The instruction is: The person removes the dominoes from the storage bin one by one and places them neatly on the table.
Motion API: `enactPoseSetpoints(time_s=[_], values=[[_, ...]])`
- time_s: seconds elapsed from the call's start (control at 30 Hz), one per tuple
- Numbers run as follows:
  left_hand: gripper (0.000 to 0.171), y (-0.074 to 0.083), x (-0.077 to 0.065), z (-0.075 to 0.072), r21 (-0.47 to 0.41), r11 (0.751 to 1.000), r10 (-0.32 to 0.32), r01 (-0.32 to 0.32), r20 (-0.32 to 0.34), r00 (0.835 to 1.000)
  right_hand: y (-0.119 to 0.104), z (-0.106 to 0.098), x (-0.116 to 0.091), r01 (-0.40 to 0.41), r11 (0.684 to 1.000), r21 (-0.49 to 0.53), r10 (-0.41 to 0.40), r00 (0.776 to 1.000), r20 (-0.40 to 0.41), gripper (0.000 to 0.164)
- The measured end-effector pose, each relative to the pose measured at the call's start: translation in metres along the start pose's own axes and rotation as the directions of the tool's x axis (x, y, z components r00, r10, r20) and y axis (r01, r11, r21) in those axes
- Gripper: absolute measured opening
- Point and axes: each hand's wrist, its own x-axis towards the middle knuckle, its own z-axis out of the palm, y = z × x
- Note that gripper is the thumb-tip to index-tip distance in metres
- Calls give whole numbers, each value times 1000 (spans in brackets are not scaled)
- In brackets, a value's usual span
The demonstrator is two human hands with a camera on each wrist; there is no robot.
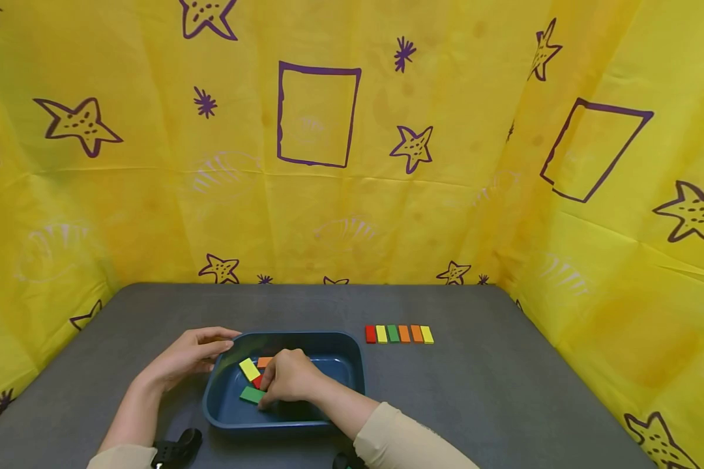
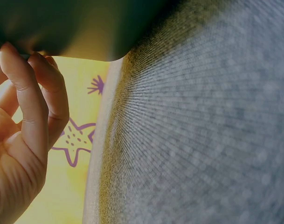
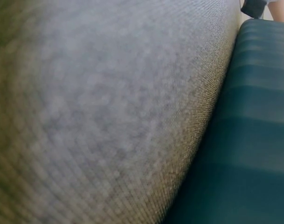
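Observation:
A dark blue tray [image 1: 284, 425] stands on the grey table. My left hand [image 1: 190, 355] grips its rim at the far left corner; the left wrist view shows curled fingers [image 2: 27, 98] against the tray's underside or wall [image 2: 76, 28]. Inside the tray, the thumb and index finger of my right hand [image 1: 291, 378] pinch the right end of a green tile [image 1: 251, 395]. Close by lie a yellow tile [image 1: 249, 369], an orange tile [image 1: 264, 361] and a red tile [image 1: 257, 382], partly covered. In the right wrist view the hand itself is out of sight.
Right of the tray, several tiles lie in a row: a red one [image 1: 370, 334], a yellow one [image 1: 381, 334], a green one [image 1: 393, 333], then orange and yellow. A yellow curtain [image 1: 328, 215] with purple drawings surrounds the grey table [image 1: 475, 391].

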Motion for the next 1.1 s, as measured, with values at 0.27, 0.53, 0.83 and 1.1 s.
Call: enactPoseSetpoints(time_s=[0.27,0.53,0.83,1.1], values=[[50,-1,-1,-1,2,1000,-5,5,-2,1000,1,-1,1,22,999,-33,-22,1000,-6,11],[51,-2,-1,0,5,1000,1,-1,7,1000,3,-7,1,25,997,74,-21,998,-59,8],[51,-1,0,0,2,1000,2,-2,4,1000,8,-22,5,109,967,231,-79,988,-136,9],[51,0,1,1,0,1000,-16,16,-8,1000,11,-34,1,121,940,320,-59,979,-196,8]])
